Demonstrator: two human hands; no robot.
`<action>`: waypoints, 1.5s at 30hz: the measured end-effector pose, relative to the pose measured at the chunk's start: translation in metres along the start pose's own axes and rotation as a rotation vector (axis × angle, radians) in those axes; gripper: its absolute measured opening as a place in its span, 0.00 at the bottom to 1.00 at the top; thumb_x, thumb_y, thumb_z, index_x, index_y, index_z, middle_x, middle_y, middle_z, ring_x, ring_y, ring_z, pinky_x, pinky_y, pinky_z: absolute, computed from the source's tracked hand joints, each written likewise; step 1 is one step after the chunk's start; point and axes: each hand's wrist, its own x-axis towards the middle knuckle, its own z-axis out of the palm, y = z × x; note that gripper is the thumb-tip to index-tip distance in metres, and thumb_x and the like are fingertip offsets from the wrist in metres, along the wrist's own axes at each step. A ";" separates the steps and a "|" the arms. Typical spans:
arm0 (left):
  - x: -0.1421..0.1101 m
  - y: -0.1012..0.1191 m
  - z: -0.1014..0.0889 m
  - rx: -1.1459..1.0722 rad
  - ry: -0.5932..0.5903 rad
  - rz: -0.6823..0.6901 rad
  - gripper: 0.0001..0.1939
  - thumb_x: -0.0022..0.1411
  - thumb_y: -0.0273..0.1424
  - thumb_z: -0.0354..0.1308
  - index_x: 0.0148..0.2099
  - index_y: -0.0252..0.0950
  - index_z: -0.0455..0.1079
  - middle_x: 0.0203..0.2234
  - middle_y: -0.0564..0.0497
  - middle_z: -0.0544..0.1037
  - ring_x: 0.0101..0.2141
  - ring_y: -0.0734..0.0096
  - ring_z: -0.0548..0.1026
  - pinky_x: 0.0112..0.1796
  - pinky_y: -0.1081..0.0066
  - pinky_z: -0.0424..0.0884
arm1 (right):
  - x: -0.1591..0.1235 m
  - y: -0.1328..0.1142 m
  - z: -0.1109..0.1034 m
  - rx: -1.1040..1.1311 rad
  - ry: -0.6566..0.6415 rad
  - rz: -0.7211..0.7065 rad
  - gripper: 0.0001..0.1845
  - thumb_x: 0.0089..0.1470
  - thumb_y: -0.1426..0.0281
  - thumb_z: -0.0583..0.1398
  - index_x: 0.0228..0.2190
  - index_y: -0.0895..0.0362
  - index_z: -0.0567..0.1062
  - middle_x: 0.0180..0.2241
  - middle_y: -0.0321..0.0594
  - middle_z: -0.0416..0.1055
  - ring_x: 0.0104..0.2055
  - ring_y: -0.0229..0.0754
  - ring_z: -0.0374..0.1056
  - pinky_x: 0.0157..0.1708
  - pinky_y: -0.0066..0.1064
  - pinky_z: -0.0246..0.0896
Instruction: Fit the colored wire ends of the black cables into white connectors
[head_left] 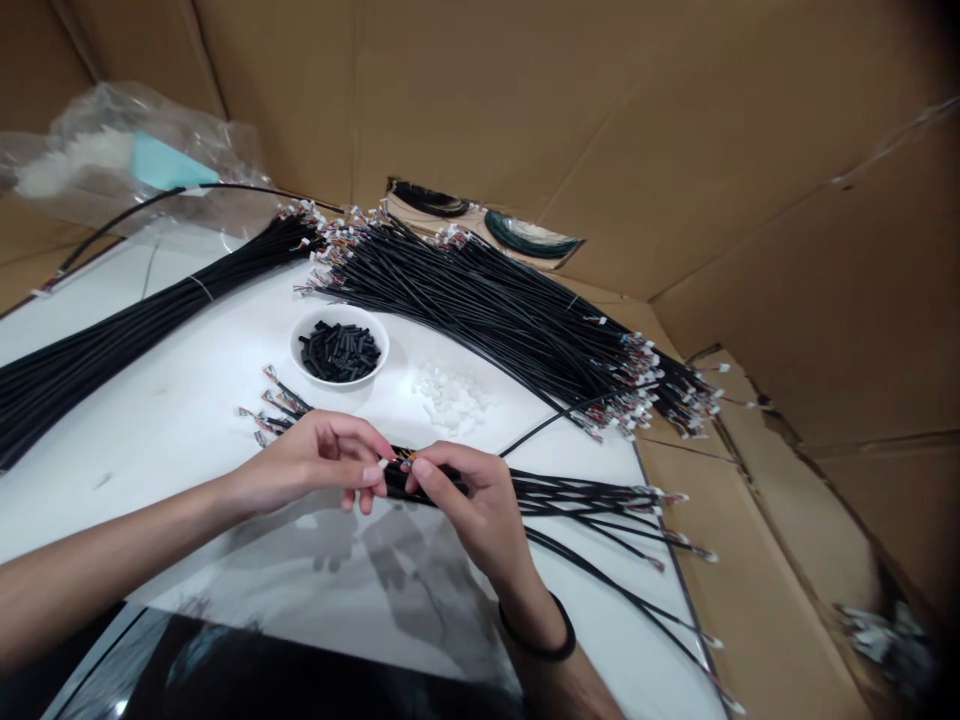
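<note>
Between thumb and fingers, my left hand [322, 462] pinches a small white connector [383, 464]. My right hand [472, 500] grips the thin coloured wires [406, 458] at the end of a black cable, close beside the connector. Whether the wires are seated in the connector is too small to tell. Under and behind both hands lies a loose group of black cables [570, 492], their wire ends fanning out to left and right. Just beyond the hands are a white bowl [384, 352] of short black tubes [341, 352] and a pile of small white connectors [452, 398].
A large stack of black cables [480, 300] with white-tipped ends lies at the back. Another tied cable bundle [172, 305] runs along the left. A clear plastic bag [225, 150] stands at the back left. Cardboard walls [487, 90] surround the white table [187, 420].
</note>
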 end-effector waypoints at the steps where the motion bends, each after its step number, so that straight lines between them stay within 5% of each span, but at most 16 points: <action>1: -0.001 0.000 0.000 0.000 0.000 0.001 0.09 0.57 0.31 0.69 0.39 0.33 0.77 0.26 0.50 0.82 0.24 0.74 0.79 0.23 0.81 0.71 | 0.000 -0.001 0.000 -0.011 0.001 0.001 0.13 0.57 0.67 0.60 0.23 0.56 0.77 0.22 0.37 0.76 0.25 0.39 0.69 0.27 0.29 0.65; 11: 0.000 0.001 -0.005 0.059 0.132 0.028 0.12 0.54 0.33 0.71 0.38 0.32 0.76 0.24 0.51 0.81 0.23 0.74 0.78 0.25 0.78 0.73 | 0.002 0.004 0.002 -0.051 0.024 0.022 0.15 0.57 0.66 0.60 0.22 0.57 0.78 0.22 0.38 0.76 0.25 0.38 0.69 0.26 0.28 0.64; 15: 0.003 0.002 -0.008 0.085 0.179 0.075 0.12 0.53 0.33 0.71 0.37 0.32 0.76 0.23 0.52 0.81 0.24 0.75 0.77 0.26 0.79 0.73 | 0.003 0.010 0.004 -0.054 0.010 0.012 0.10 0.56 0.67 0.60 0.29 0.58 0.79 0.25 0.41 0.79 0.27 0.40 0.74 0.28 0.28 0.68; 23: -0.003 0.008 -0.006 0.121 0.265 0.304 0.15 0.52 0.36 0.72 0.37 0.33 0.73 0.29 0.50 0.83 0.31 0.73 0.80 0.35 0.76 0.75 | 0.005 0.022 0.010 -0.221 0.013 -0.026 0.08 0.55 0.72 0.59 0.35 0.58 0.79 0.26 0.40 0.80 0.28 0.41 0.75 0.29 0.30 0.67; 28: -0.007 0.008 0.000 0.170 0.092 0.205 0.17 0.51 0.37 0.73 0.35 0.30 0.75 0.23 0.47 0.81 0.26 0.65 0.81 0.25 0.74 0.74 | 0.006 0.022 0.013 -0.305 0.034 -0.061 0.08 0.56 0.73 0.58 0.31 0.57 0.79 0.29 0.40 0.80 0.29 0.42 0.74 0.28 0.30 0.64; 34: -0.004 0.010 -0.006 0.153 0.036 0.137 0.08 0.59 0.32 0.67 0.39 0.35 0.74 0.29 0.53 0.83 0.31 0.76 0.80 0.31 0.81 0.73 | 0.005 0.022 0.012 -0.327 0.050 -0.062 0.08 0.56 0.71 0.59 0.31 0.56 0.79 0.29 0.40 0.80 0.29 0.42 0.73 0.28 0.30 0.63; 41: -0.021 0.004 0.014 0.227 -0.645 -0.366 0.06 0.48 0.21 0.66 0.32 0.33 0.78 0.22 0.48 0.80 0.22 0.65 0.79 0.21 0.73 0.74 | 0.004 0.021 0.012 -0.334 0.065 -0.056 0.08 0.56 0.70 0.59 0.30 0.57 0.79 0.27 0.39 0.79 0.27 0.40 0.72 0.26 0.29 0.62; 43: -0.021 0.004 0.014 0.250 -0.664 -0.396 0.07 0.47 0.21 0.66 0.32 0.34 0.78 0.22 0.49 0.80 0.21 0.65 0.77 0.17 0.75 0.72 | 0.004 0.020 0.013 -0.334 0.076 -0.063 0.08 0.56 0.70 0.59 0.31 0.57 0.79 0.26 0.40 0.79 0.27 0.40 0.71 0.25 0.29 0.62; 45: -0.018 0.005 0.009 0.259 -0.534 -0.322 0.05 0.51 0.24 0.66 0.33 0.34 0.77 0.21 0.50 0.79 0.20 0.69 0.77 0.16 0.79 0.69 | 0.003 0.020 0.012 -0.330 0.087 -0.071 0.08 0.56 0.70 0.59 0.31 0.57 0.79 0.27 0.41 0.79 0.28 0.41 0.72 0.27 0.29 0.63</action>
